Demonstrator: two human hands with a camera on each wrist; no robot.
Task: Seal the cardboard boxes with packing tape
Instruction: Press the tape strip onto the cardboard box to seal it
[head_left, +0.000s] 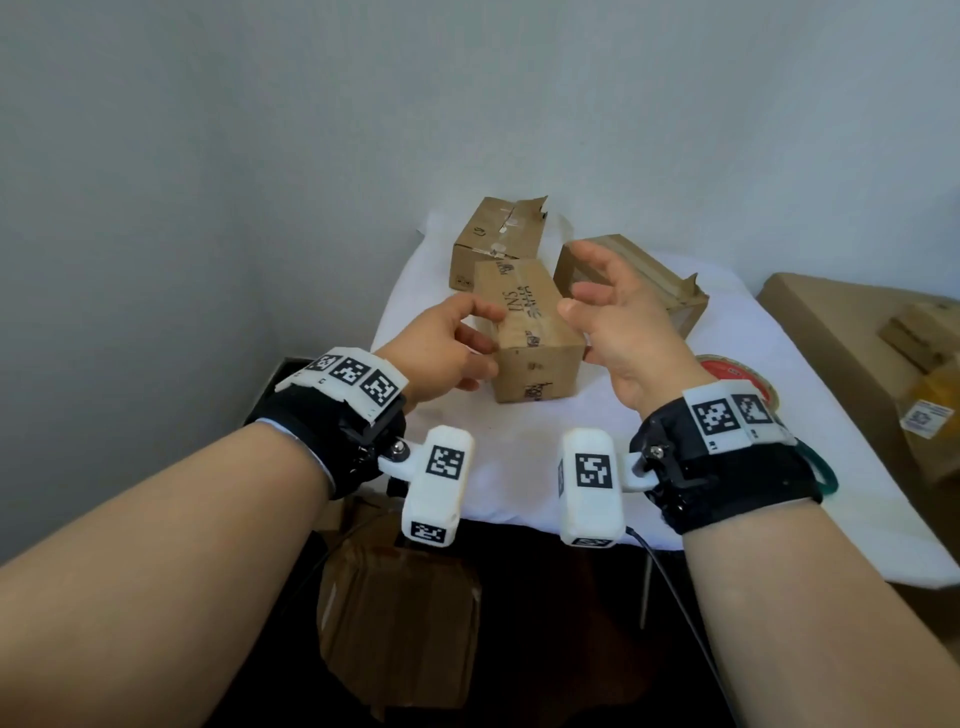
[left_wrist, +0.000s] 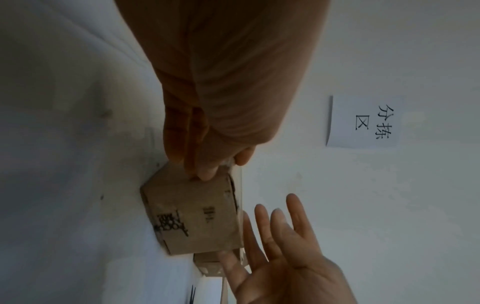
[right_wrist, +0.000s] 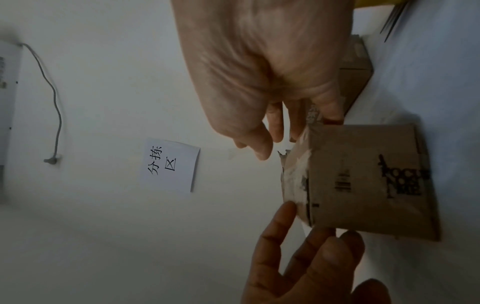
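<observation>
near middle of frame, on white table (head_left: 467, 483): left hand (head_left: 447, 353) fingers bent, touching left side of small box (head_left: 530, 338). box looks light, stiff; hold by both sides. right hand (head_left: 618, 322) spread, just beside box. tape roll (head_left: 748, 379) lower right.

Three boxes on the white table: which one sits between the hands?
The nearest box, with black print on top, between the left hand and right hand; the other two sit farther back.
</observation>
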